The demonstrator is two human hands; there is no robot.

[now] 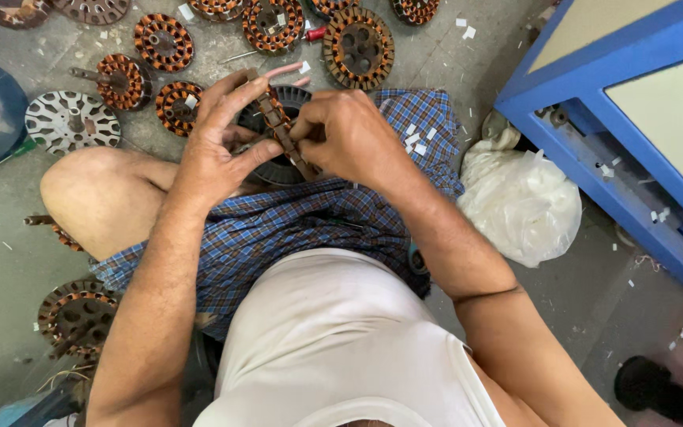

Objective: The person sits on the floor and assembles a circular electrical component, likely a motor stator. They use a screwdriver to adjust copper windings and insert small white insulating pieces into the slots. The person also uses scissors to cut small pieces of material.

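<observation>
I sit on the floor with a round dark motor stator with copper windings held upright on edge over my lap. My left hand grips its left side, fingers spread over the rim. My right hand pinches at the stator's edge from the right, fingers closed on the windings or a small piece there; which one I cannot tell. A pink wire sticks out behind the stator. A blue checked cloth covers my lap.
Several wound stators lie on the concrete floor, such as stator and stator, plus a bare metal rotor plate. Another stator lies at lower left. A white plastic bag and a blue cabinet stand right.
</observation>
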